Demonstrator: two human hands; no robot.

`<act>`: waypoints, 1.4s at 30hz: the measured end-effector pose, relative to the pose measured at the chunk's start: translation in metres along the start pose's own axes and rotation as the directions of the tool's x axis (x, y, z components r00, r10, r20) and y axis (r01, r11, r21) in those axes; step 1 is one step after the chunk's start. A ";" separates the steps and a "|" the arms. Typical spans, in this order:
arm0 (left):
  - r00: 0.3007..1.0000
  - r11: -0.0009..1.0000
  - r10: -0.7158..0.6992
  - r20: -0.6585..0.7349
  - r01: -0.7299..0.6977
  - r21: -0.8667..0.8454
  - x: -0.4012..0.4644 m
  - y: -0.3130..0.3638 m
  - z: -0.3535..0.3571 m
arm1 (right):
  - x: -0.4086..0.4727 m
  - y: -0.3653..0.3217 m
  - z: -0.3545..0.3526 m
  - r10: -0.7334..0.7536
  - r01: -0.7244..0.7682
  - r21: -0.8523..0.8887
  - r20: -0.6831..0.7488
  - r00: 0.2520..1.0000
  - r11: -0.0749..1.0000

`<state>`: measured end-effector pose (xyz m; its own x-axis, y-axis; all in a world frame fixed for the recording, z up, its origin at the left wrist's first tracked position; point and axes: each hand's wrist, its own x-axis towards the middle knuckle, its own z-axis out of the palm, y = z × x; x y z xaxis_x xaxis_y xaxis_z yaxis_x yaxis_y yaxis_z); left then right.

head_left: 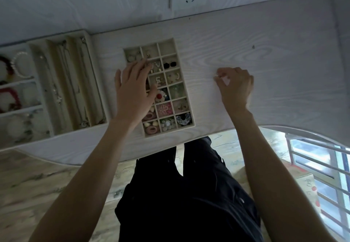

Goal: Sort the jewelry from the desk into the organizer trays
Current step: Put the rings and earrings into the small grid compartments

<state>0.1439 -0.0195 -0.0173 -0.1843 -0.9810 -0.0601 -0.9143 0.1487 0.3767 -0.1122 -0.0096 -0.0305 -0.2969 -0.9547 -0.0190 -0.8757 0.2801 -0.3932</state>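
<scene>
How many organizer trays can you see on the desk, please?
3: the small-grid tray under the left hand, the long-slot necklace tray to its left, and a tray at the left edge.

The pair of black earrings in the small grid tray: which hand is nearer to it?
Left. The left hand lies over the grid tray, fingertips just left of the black earrings. The right hand is off the tray, on the desk to its right.
</scene>
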 end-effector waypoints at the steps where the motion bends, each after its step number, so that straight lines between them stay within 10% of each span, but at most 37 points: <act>1: 1.000 1.000 0.002 -0.005 -0.002 -0.014 0.000 0.000 0.000 | 0.000 -0.001 0.003 -0.007 0.007 0.024 -0.020 1.000 1.000; 13: 0.970 0.952 -0.113 -0.215 0.044 -0.304 0.006 -0.023 -0.010 | 0.020 -0.112 -0.011 -0.231 0.214 0.454 -0.019 0.973 0.865; 35: 0.974 0.992 0.128 -0.185 -0.125 0.025 0.052 -0.041 -0.003 | 0.046 -0.131 0.038 -0.503 0.521 0.061 -0.188 0.843 0.851; 42: 0.962 0.963 0.233 -0.143 -0.208 0.172 0.064 -0.042 -0.007 | 0.051 -0.125 0.043 -0.577 0.576 0.037 0.029 0.816 0.816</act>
<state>0.1732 -0.0893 -0.0301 -0.3388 -0.9268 0.1620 -0.9043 0.3683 0.2159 -0.0018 -0.0979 -0.0216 0.2744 -0.9437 0.1848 -0.8719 -0.3252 -0.3660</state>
